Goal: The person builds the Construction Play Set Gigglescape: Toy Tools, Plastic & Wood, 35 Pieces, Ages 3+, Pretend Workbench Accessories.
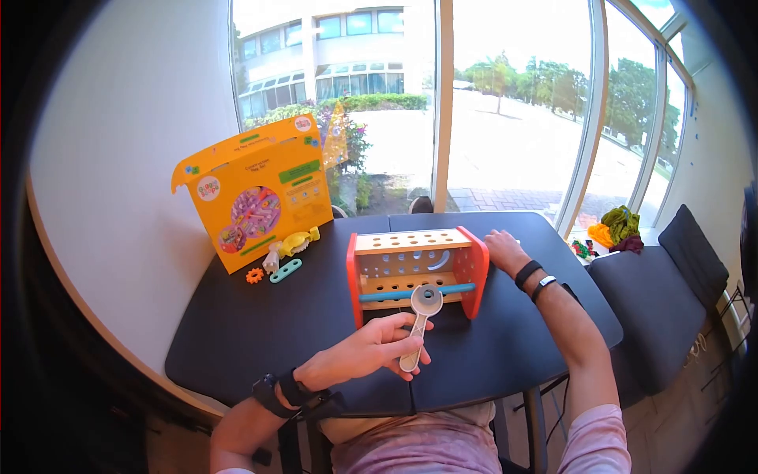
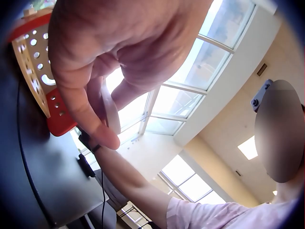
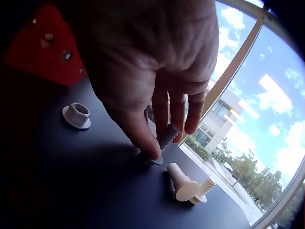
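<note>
My left hand [image 1: 367, 346] holds a pale toy wrench [image 1: 415, 340] by its handle, ring end up, in front of the wooden toy workbench [image 1: 409, 238]. A grey round piece with a hole [image 1: 427, 298] shows in the ring. In the left wrist view, curled fingers cover most of the wrench. Right of the workbench, my right hand [image 1: 505, 251] reaches down to the table. In the right wrist view its thumb and fingers pinch a grey toy bolt [image 3: 168, 137], whose head is low by the tabletop. Pale bolts [image 3: 183, 183] lie beside it; a white flanged nut [image 3: 76, 116] stands nearer the workbench.
A yellow box [image 1: 260, 189] stands at the table's back left. Before it lie an orange gear [image 1: 254, 276], a teal strip with holes [image 1: 286, 270] and yellow and white pieces [image 1: 298, 241]. A black chair [image 1: 655, 300] stands right of the black table [image 1: 260, 340].
</note>
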Action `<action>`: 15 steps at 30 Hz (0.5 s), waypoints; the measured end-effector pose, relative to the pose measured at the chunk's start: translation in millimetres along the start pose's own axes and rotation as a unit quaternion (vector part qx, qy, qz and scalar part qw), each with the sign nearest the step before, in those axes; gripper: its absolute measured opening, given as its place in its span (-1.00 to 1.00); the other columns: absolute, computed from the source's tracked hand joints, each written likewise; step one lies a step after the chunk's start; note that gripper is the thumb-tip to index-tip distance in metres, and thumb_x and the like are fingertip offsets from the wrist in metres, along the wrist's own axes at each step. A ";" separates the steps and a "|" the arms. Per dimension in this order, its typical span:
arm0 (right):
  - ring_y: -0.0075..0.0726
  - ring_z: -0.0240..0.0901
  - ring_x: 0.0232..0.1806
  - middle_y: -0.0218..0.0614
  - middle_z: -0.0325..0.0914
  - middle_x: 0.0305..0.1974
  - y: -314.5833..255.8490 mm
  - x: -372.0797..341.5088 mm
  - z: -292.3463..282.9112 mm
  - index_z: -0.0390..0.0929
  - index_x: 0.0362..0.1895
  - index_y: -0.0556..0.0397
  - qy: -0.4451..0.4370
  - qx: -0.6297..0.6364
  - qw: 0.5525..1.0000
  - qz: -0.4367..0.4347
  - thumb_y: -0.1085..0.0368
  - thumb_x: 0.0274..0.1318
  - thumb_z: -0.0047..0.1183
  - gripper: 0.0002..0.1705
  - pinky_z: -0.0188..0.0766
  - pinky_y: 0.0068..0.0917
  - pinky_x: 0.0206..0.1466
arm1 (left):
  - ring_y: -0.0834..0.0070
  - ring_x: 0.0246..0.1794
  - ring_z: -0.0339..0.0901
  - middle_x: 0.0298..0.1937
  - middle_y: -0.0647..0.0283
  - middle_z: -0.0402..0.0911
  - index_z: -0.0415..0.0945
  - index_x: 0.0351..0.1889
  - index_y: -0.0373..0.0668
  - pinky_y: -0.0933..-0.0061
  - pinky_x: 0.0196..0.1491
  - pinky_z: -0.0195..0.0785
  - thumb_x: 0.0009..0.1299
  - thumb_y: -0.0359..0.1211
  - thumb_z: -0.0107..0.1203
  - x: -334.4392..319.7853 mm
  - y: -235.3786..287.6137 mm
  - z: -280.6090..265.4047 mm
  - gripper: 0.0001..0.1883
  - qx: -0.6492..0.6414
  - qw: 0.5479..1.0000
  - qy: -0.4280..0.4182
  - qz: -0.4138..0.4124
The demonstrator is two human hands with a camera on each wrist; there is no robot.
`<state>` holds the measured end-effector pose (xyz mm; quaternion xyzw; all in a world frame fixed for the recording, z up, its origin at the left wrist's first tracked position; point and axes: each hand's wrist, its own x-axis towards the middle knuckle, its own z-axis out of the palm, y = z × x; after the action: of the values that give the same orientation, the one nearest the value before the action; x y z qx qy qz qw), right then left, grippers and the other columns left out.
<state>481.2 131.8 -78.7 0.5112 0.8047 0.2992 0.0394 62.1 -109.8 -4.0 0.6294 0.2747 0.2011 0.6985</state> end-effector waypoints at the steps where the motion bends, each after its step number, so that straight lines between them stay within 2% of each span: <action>1: -0.12 0.75 0.13 -0.35 0.82 -0.11 0.5 0.2 -2.2 0.89 -0.18 -0.14 -0.007 0.006 1.000 -0.001 0.32 0.36 0.25 -0.84 0.65 -0.10 0.24 | 0.53 -0.03 0.77 0.08 0.16 0.80 0.31 0.68 -0.21 0.39 0.11 0.75 0.86 -0.16 0.08 2.0 1.3 1.2 -0.45 -0.005 1.000 -0.001 0.001; 4: -0.04 0.77 0.08 -0.31 0.84 -0.15 -0.4 -1.1 -11.3 0.89 -0.13 -0.13 -0.019 -0.009 1.000 -0.016 0.36 0.35 0.25 -0.82 0.69 -0.09 0.15 | 0.52 0.00 0.77 0.10 0.15 0.79 0.30 0.69 -0.20 0.38 0.14 0.75 0.86 -0.17 0.09 7.4 5.3 3.7 -0.44 -0.012 1.000 0.002 0.007; 7: -0.02 0.81 0.05 -0.22 0.87 -0.17 1.8 -7.4 -28.5 0.87 -0.06 -0.07 0.097 0.085 0.992 -0.010 0.40 0.35 0.25 -0.81 0.72 -0.07 0.07 | 0.51 0.02 0.77 0.12 0.14 0.78 0.30 0.69 -0.19 0.37 0.17 0.75 0.85 -0.18 0.09 11.1 8.3 3.4 -0.44 -0.015 1.000 0.011 0.017; 10: -0.02 0.84 -0.05 -0.14 0.88 -0.20 1.7 3.0 -52.3 0.83 0.01 -0.01 0.181 0.321 0.927 0.071 0.38 0.36 0.25 -0.80 0.72 -0.07 0.03 | 0.49 0.03 0.77 0.13 0.14 0.77 0.31 0.69 -0.19 0.35 0.19 0.75 0.84 -0.20 0.11 17.8 5.2 -2.3 -0.44 -0.022 0.999 0.014 0.025; 13: -0.01 0.85 -0.19 -0.04 0.87 -0.24 -7.0 6.8 -92.8 0.79 0.10 0.05 0.161 0.502 0.831 0.176 0.23 0.36 0.29 -0.69 0.72 -0.11 -0.03 | 0.48 0.03 0.78 0.14 0.14 0.77 0.33 0.68 -0.19 0.33 0.21 0.75 0.83 -0.21 0.12 24.7 0.9 -11.2 -0.46 -0.028 0.999 0.021 0.035; 15: 0.02 0.85 -0.20 -0.08 0.87 -0.27 -19.1 7.7 -113.2 0.78 0.05 0.05 0.167 0.510 0.824 0.183 0.20 0.34 0.30 -0.71 0.72 -0.08 -0.03 | 0.47 0.04 0.79 0.14 0.14 0.76 0.35 0.66 -0.19 0.32 0.22 0.75 0.83 -0.23 0.13 28.5 -0.9 -15.1 -0.47 -0.028 0.998 0.028 0.042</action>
<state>420.5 82.7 5.7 0.5386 0.7282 -0.0714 -0.4177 74.4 -80.4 -9.5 0.6147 0.2620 0.2556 0.6987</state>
